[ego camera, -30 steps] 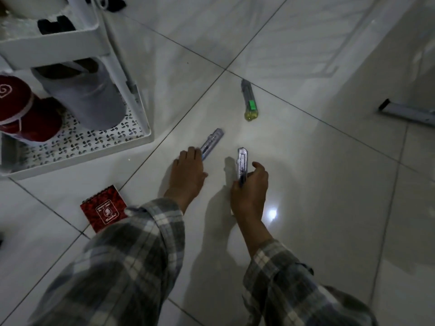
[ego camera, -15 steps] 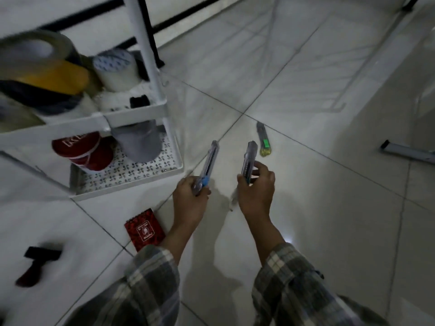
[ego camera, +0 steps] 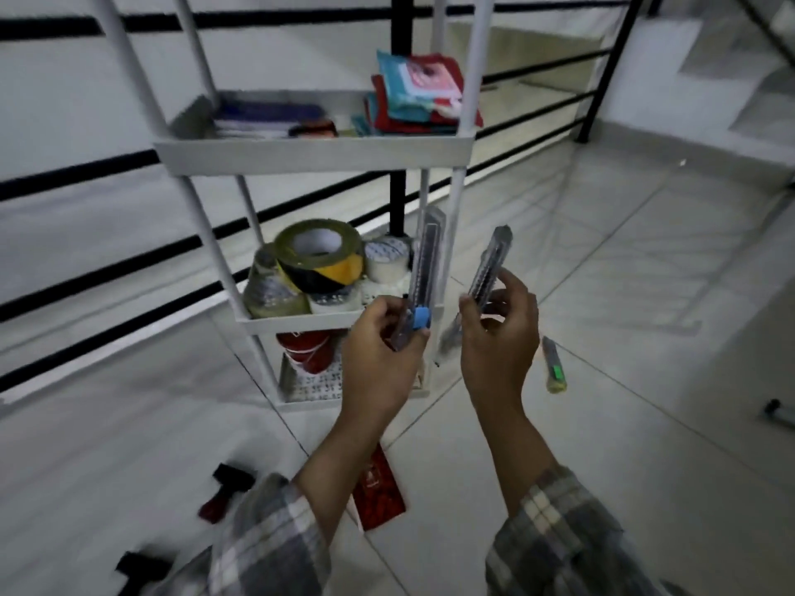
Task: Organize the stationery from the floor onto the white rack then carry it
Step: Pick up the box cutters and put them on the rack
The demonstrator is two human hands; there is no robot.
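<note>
You are in a dim indoor landing, apparently domestic. Evidence: glossy white floor tiles (ego camera: 645, 445), a black metal railing (ego camera: 398, 195) behind, what look like steps (ego camera: 731, 62) at far right, and a white rack (ego camera: 314, 154) of tape rolls (ego camera: 318, 260) and notebooks (ego camera: 413, 96).

Near centre, left hand (ego camera: 383, 354) raised, gripping a clear plastic utility knife with blue slider (ego camera: 423, 268), right hand (ego camera: 501, 337) just beside it, pinching a second clear plastic utility knife (ego camera: 490, 264), plaid sleeves (ego camera: 266, 539) at the near edge
</note>
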